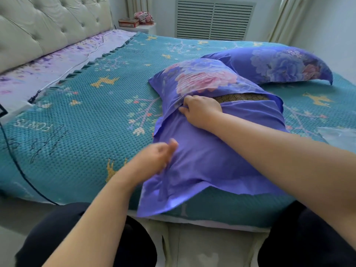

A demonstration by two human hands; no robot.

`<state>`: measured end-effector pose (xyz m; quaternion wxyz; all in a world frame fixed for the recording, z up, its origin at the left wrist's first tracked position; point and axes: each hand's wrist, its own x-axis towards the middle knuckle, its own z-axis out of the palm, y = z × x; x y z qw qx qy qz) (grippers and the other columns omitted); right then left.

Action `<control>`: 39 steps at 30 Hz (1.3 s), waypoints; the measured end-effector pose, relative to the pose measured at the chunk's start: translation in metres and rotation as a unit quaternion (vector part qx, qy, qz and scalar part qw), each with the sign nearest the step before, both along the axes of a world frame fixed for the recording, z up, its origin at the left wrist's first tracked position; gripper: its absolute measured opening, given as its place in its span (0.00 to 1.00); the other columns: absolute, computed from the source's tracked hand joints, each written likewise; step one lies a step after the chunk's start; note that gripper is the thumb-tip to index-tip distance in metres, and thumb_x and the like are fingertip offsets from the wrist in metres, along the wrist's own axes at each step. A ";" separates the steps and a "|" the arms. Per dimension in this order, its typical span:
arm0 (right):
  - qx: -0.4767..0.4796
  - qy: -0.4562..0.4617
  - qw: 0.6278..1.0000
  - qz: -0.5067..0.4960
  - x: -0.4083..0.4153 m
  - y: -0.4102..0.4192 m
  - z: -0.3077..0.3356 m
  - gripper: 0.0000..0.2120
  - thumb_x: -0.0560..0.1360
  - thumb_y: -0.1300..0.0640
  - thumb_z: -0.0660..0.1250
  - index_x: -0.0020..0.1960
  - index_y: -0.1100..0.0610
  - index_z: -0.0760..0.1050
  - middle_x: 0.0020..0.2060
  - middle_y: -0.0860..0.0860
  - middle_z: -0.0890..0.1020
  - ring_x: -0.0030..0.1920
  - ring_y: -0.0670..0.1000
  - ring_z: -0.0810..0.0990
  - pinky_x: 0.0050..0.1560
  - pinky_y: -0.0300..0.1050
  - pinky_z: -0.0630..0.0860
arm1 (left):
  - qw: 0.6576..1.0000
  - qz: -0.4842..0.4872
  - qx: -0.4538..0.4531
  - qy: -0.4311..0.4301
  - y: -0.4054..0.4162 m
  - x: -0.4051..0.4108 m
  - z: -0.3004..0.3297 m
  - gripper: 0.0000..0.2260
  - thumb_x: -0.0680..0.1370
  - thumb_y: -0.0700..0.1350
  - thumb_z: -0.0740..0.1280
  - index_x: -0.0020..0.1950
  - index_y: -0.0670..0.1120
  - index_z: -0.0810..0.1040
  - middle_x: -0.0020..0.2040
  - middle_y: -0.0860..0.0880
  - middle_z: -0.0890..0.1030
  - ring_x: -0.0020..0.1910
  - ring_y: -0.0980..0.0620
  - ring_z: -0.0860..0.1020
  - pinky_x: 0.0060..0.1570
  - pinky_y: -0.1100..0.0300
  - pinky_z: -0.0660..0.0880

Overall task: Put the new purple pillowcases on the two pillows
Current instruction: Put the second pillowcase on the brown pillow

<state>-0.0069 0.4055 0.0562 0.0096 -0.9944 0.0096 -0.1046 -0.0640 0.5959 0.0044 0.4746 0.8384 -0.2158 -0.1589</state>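
A pillow lies near the bed's front edge inside a purple floral pillowcase [208, 158]. A strip of the pillow's dark netted surface [240, 97] shows through the case's opening. My right hand [200, 110] pinches the fabric at the left end of that opening. My left hand [156, 160] is blurred beside the case's left edge, fingers loosely curled; whether it grips the cloth is unclear. A second pillow in a purple floral case [279, 64] rests behind, fully covered.
The teal patterned bedspread [86, 116] covers the bed, with a lilac sheet [48, 68] and a white cable along the padded headboard [38, 26]. A nightstand with a box [128, 22] stands at the back. Clear plastic [339, 135] lies at the right.
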 end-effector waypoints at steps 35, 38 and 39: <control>0.075 0.199 0.971 0.106 -0.031 0.000 -0.005 0.16 0.75 0.51 0.64 0.32 0.54 0.65 0.31 0.50 0.71 0.37 0.53 0.70 0.30 0.45 0.60 | 0.986 0.064 0.069 -0.138 -0.051 0.025 -0.026 0.13 0.79 0.50 0.61 0.42 0.42 0.77 0.45 0.40 0.82 0.46 0.41 0.79 0.38 0.56 0.64; 0.068 0.145 0.981 0.108 -0.022 -0.001 0.018 0.21 0.75 0.46 0.64 0.30 0.54 0.64 0.28 0.49 0.68 0.33 0.52 0.67 0.31 0.46 0.60 | 0.905 0.162 0.049 -0.390 -0.049 0.005 -0.014 0.10 0.79 0.49 0.62 0.44 0.45 0.76 0.43 0.43 0.80 0.44 0.40 0.77 0.39 0.51 0.71; 0.078 0.132 0.982 0.108 -0.018 -0.002 0.026 0.21 0.75 0.46 0.65 0.29 0.55 0.64 0.27 0.50 0.67 0.34 0.52 0.66 0.32 0.46 0.60 | 0.878 0.133 0.008 -0.459 -0.051 -0.001 -0.012 0.09 0.78 0.49 0.63 0.43 0.45 0.77 0.41 0.45 0.79 0.42 0.42 0.76 0.41 0.51 0.72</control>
